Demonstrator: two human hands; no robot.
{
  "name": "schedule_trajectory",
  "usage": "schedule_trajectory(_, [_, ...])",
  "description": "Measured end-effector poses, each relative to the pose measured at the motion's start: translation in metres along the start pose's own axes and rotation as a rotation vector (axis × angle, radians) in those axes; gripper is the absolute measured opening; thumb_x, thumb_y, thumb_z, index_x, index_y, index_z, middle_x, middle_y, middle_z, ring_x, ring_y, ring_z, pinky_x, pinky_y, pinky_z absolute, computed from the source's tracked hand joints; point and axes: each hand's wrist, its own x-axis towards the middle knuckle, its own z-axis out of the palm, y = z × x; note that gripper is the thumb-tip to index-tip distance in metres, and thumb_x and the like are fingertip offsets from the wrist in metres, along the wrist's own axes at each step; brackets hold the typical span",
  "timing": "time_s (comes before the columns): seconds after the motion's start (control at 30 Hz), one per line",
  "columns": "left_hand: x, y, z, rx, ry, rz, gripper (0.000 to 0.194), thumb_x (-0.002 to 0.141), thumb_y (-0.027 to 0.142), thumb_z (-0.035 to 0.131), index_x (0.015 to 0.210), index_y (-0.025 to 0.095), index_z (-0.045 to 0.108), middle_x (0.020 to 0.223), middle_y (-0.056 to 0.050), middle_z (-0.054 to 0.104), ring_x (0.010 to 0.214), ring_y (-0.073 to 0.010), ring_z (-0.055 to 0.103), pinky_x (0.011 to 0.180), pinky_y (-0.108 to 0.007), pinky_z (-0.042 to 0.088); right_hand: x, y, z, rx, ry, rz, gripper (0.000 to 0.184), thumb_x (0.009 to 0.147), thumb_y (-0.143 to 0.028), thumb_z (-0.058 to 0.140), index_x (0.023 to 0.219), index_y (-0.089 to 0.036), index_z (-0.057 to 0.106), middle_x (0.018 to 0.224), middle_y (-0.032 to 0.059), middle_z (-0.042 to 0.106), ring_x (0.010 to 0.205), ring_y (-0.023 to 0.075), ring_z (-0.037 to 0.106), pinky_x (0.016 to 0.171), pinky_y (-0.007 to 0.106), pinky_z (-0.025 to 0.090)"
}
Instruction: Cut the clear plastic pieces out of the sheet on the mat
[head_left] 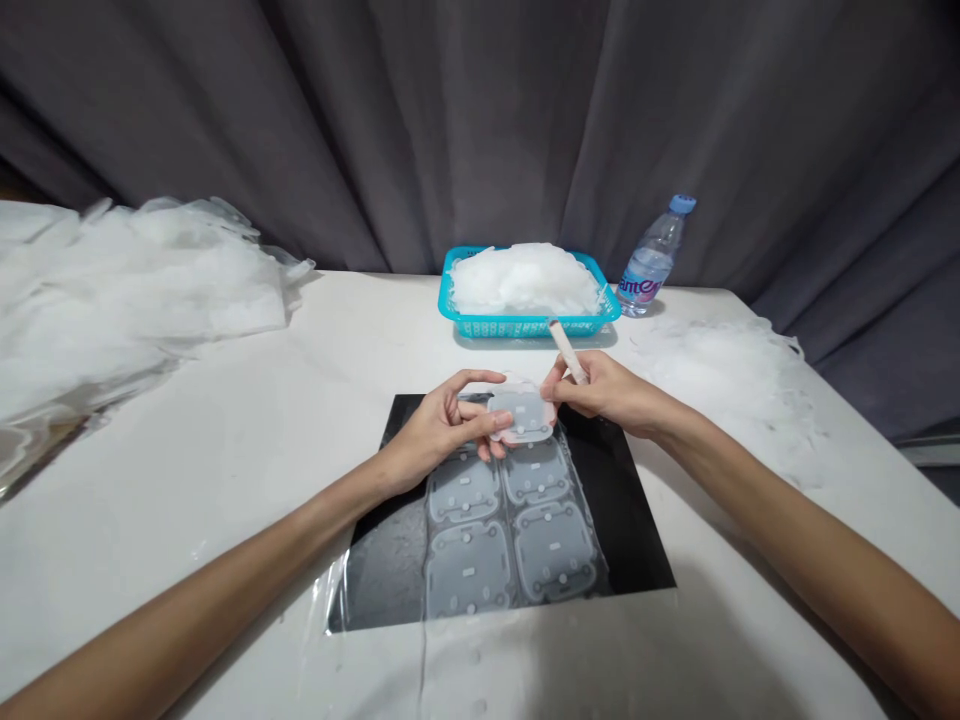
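Observation:
My left hand [450,418] is closed on a translucent, rounded-square plastic piece [523,412], with the thumb on its face and fingers beneath. At the piece's right edge is my right hand [600,388], its fingertips pinching there. A pale, stick-like tool [568,350] with a dark end juts up from that right hand; its lower end is hidden by the fingers. Below both hands, a clear sheet with several similar rounded-square pieces [555,550] lies over a black mat [630,520]. The left hand and held piece cover part of the sheet's top.
A blue basket [529,328] heaped with white translucent pieces [525,280] stands behind the hands. Right of it is a water bottle [651,260]. A large pile of clear sheets [135,280] lies at left, and clear scraps [735,390] lie at right on the white table [225,500].

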Motion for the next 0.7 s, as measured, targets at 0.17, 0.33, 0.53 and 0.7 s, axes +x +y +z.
schedule_trajectory(0.17, [0.002,-0.002,-0.001,0.006,-0.01,0.009,0.061,0.087,0.039,0.082,0.132,0.015,0.048,0.073,-0.004,0.079,0.055,-0.0132,0.071,0.05,-0.019,0.049,0.001,0.001,-0.002,-0.048,0.007,0.024,0.02,0.074,-0.034,0.073,0.074,-0.017,0.063,0.062,0.0012,0.066,0.051,0.0081,0.035,0.048,0.026,0.02])
schedule_trajectory(0.33, [0.001,-0.003,-0.001,0.046,-0.001,0.02,0.057,0.088,0.043,0.081,0.129,0.017,0.052,0.078,-0.003,0.079,0.061,-0.0122,0.071,0.058,-0.02,0.052,0.003,0.004,-0.003,-0.082,-0.002,-0.005,0.029,0.075,-0.041,0.077,0.078,-0.018,0.059,0.066,-0.002,0.063,0.055,0.0089,0.034,0.053,0.026,0.023])
schedule_trajectory(0.53, [0.0,-0.006,-0.001,0.081,0.047,0.047,0.055,0.087,0.044,0.082,0.126,0.019,0.052,0.076,0.001,0.077,0.066,-0.0138,0.072,0.069,-0.024,0.055,0.005,0.011,-0.004,-0.175,-0.032,-0.13,0.023,0.079,-0.036,0.074,0.082,-0.019,0.059,0.073,-0.0054,0.05,0.068,0.0126,0.042,0.063,0.027,0.031])
schedule_trajectory(0.7, [-0.001,-0.011,0.003,0.092,0.174,0.165,0.043,0.087,0.041,0.084,0.114,0.02,0.057,0.086,-0.001,0.081,0.08,-0.0152,0.074,0.076,-0.025,0.053,0.005,0.01,-0.004,-0.176,-0.081,-0.162,0.023,0.074,-0.031,0.074,0.079,-0.019,0.055,0.075,-0.0053,0.048,0.069,0.0123,0.04,0.063,0.025,0.031])
